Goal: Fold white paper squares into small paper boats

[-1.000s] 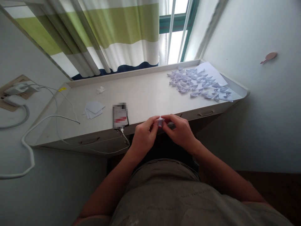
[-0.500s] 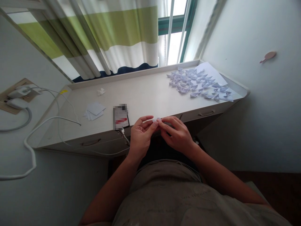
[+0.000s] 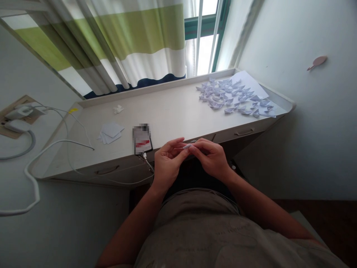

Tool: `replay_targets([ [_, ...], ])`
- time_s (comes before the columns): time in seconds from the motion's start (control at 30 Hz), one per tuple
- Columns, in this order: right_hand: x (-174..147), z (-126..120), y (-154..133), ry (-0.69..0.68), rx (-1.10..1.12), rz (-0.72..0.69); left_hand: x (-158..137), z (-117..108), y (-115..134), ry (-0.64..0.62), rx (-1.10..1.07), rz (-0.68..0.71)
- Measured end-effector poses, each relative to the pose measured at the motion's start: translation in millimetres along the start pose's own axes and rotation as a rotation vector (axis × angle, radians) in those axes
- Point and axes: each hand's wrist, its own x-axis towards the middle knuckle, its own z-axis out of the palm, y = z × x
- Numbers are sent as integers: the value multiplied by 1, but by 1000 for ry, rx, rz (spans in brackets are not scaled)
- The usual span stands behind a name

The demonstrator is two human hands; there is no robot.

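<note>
A small folded piece of white paper [image 3: 187,146] is pinched between both hands just in front of the desk's front edge. My left hand [image 3: 169,160] grips its left end with the thumb, the upper fingers stretched out behind. From the other side, my right hand [image 3: 209,156] holds it between thumb and curled fingers. Most of the paper is covered by the fingertips. Many folded paper boats [image 3: 230,95] lie in a cluster at the desk's right end. Several loose white paper sheets [image 3: 112,131] are spread on the left part.
The white desk [image 3: 164,111] has a raised back rim and drawers in front. A phone [image 3: 142,139] with a plugged-in cable lies near the front edge. Crumpled white bits [image 3: 118,109] rest farther back. A white cable [image 3: 36,186] runs from the wall socket [image 3: 18,115] across the left side.
Both hands have shifted their grip on the paper, which now shows as a narrow slanted strip. My right thumb has come up against it. The view has moved slightly.
</note>
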Motion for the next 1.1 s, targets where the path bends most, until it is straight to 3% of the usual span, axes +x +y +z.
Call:
replay_targets([
  [0.2, 14, -18, -15, -117, -99, -63, 9, -16, 15, -197, 254, -35],
  [0.4, 31, -38, -27, -356, -47, 35, 17, -19, 24, -326, 264, 10],
  [0.47, 32, -39, -28, -380, -28, 60, 17, -16, 23, -329, 235, 5],
  [0.67, 22, -21, -29, -108, 91, 81, 17, -3, 18, -117, 108, 48],
  [0.87, 18, -8, -26, 70, 230, 122, 15, 6, 16, -15, -10, 78],
  [0.97, 18, -3, -20, 115, 343, 149, 14, 6, 16, -15, -23, 91],
  [1.1, 19, -2, -16, 124, 412, 154, 14, 0, 16, -117, 95, 182],
])
